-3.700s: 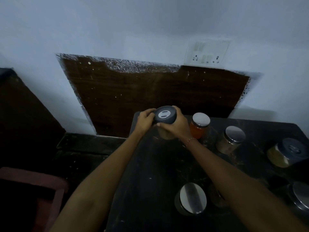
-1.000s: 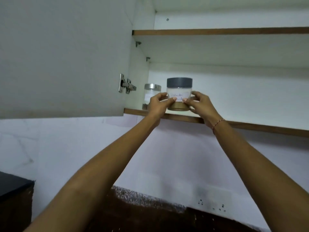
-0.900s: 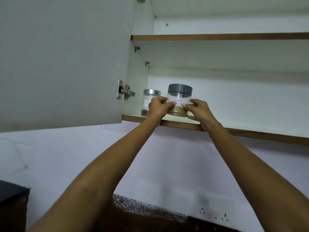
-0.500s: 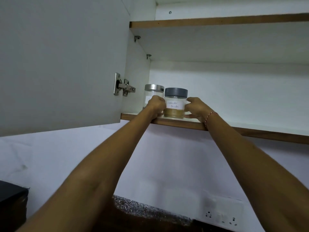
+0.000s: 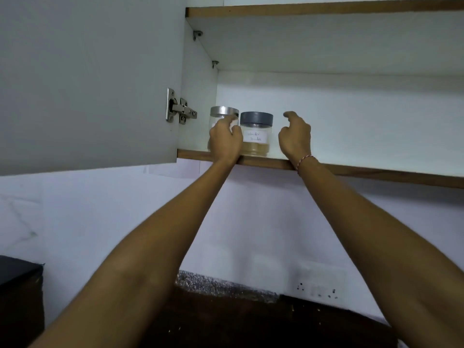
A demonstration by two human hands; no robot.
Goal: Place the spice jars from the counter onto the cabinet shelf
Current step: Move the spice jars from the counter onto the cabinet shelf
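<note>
A glass jar with a grey lid, a handwritten label and brown powder stands on the lower cabinet shelf. Just left of it is a jar with a silver lid, partly hidden behind my left hand. My left hand is at the grey-lidded jar's left side, fingers curled and loose, touching it or nearly so. My right hand hovers a short way right of that jar, fingers apart, holding nothing.
The white cabinet door stands open on the left with a metal hinge. An upper shelf runs above. The lower shelf stretches right of the jars. A wall socket and dark backsplash are below.
The grey-lidded jar was carried up from the counter and set on the shelf beside the silver-lidded jar. Both hands have now come off it, the right one moving clear to the right.
</note>
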